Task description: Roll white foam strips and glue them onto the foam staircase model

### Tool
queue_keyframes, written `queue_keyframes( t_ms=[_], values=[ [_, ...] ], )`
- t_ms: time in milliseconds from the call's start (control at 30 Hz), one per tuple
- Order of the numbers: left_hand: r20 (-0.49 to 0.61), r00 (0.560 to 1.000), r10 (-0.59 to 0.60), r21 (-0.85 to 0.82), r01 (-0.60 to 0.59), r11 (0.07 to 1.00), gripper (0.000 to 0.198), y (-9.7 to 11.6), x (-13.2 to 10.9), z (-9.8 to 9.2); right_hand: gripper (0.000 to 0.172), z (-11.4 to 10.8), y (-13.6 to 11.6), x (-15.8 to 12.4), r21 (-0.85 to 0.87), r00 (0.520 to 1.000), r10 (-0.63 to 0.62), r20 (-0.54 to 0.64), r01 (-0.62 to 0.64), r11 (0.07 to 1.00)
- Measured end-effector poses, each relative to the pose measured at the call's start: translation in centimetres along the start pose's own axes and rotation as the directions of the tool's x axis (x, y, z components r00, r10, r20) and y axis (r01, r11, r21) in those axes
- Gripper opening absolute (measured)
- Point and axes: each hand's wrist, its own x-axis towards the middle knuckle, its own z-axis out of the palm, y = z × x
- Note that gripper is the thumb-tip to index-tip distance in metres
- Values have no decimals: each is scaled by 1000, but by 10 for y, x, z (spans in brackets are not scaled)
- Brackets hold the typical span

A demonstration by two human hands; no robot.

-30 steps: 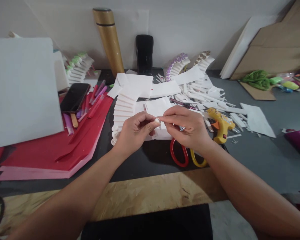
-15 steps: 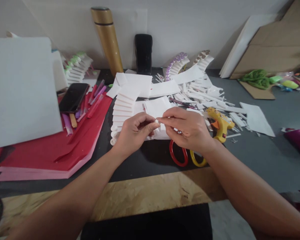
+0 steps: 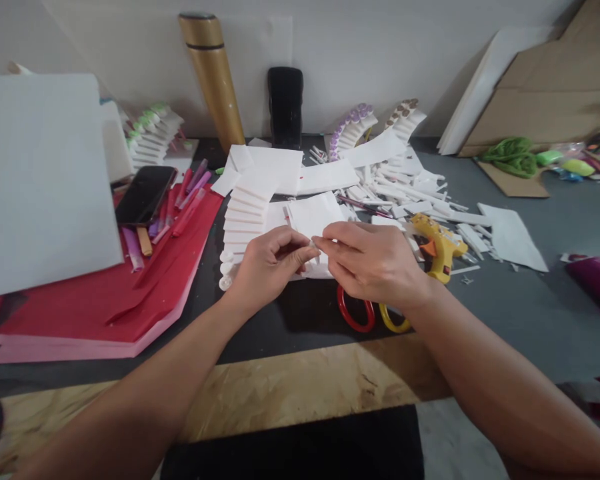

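Observation:
Fingertips of my left hand (image 3: pixel 275 260) and my right hand (image 3: pixel 373 257) meet over the table, pinched on a small white piece (image 3: pixel 314 244) that is mostly hidden by the fingers. It looks like a tiny paper roll, but its kind is unclear. Under and behind the hands lie white sheets (image 3: pixel 315 212). Left of my left hand a white stepped, fanned staircase model (image 3: pixel 243 220) lies with small white rolls (image 3: pixel 225 270) at its near end. Below my right hand the red and yellow scissor handles (image 3: pixel 355 313) stick out.
A yellow glue gun (image 3: pixel 443 250) lies right of my right hand, before a heap of white scraps (image 3: pixel 405 190). Red paper (image 3: pixel 110 293), a phone (image 3: pixel 146 195) and a white board (image 3: pixel 45 187) are at left. A gold bottle (image 3: pixel 215 87) stands at the back.
The fingers of my right hand have curled closer around the small white piece, which now shows less. My left hand keeps nearly the same pinch.

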Motion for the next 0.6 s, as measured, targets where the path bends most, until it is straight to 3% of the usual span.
queue_keyframes(
  t_ms=[67, 167, 233, 300, 400, 467, 600],
  values=[
    [-4, 1000, -4, -9, 4, 1000, 20, 0, 0, 0, 23, 1, -1, 0, 30, 1000, 14, 2, -14, 999],
    [-3, 1000, -10, -42, 10, 999, 17, -1, 2, -2, 25, 5, -2, 0, 305, 982, 180, -61, -153, 940],
    [-4, 1000, -13, -94, 13, 995, 17, -2, 3, -3, 25, 8, -3, 1, 561, 932, 360, -49, -272, 782],
    [-6, 1000, -30, -158, 28, 987, 18, -2, 4, -4, 24, 9, -5, 2, 754, 855, 518, 29, -359, 550],
    [-14, 998, -57, -231, 53, 972, 18, -4, 5, -4, 23, 12, -6, 3, 878, 757, 635, 151, -398, 266],
    [-26, 998, -56, -261, 47, 964, 17, -5, 5, -4, 22, 13, -7, 3, 897, 740, 645, 190, -397, 192],
    [-36, 997, -62, -303, 48, 952, 21, -9, 5, -5, 21, 16, -6, 2, 900, 737, 634, 235, -412, 145]
  ],
)
